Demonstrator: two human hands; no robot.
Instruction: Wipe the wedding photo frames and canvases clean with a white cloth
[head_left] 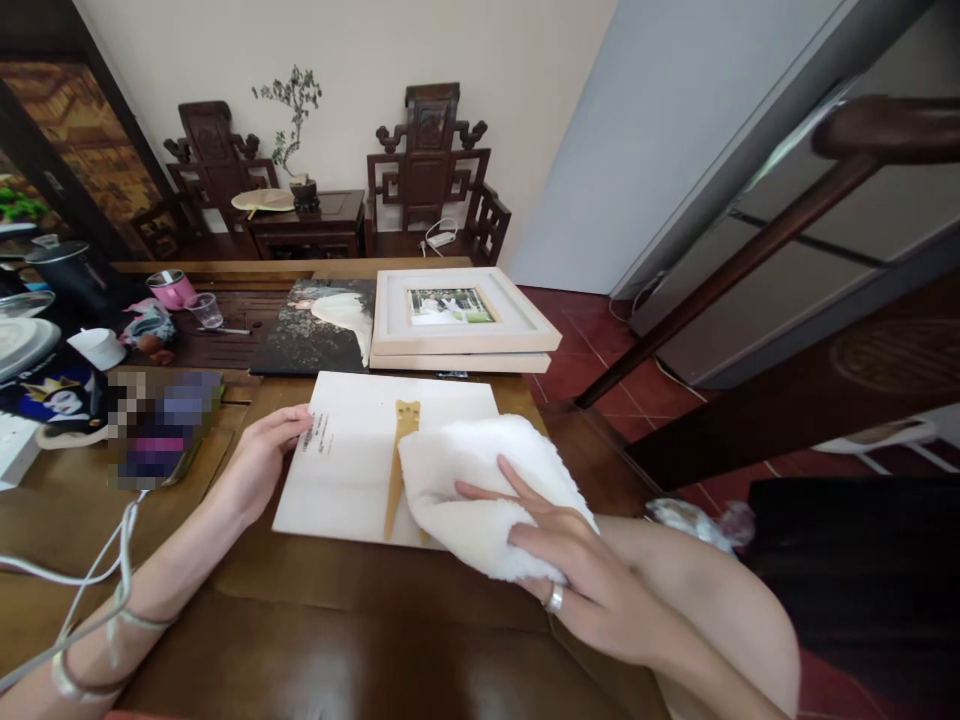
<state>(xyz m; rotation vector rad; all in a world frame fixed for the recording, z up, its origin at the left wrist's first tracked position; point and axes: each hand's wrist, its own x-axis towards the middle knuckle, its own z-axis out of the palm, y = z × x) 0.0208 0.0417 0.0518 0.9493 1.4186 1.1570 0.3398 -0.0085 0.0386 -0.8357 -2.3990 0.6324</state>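
We see the right hand (570,560) pressing a folded white cloth (480,490) onto the right half of a white frame back (345,470) lying face down on the wooden table (337,640), fingers spread flat over the cloth. The left hand (262,450) steadies the frame back's left edge, fingers curled loosely against it. Beyond the frame back lie stacked framed photos (465,320). Wiping appears under way; the uncovered left half would seem to call for the next pass.

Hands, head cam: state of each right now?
Left hand: open, fingertips resting on the left edge of the white board.
Right hand: open, pressing the white fluffy cloth onto it.
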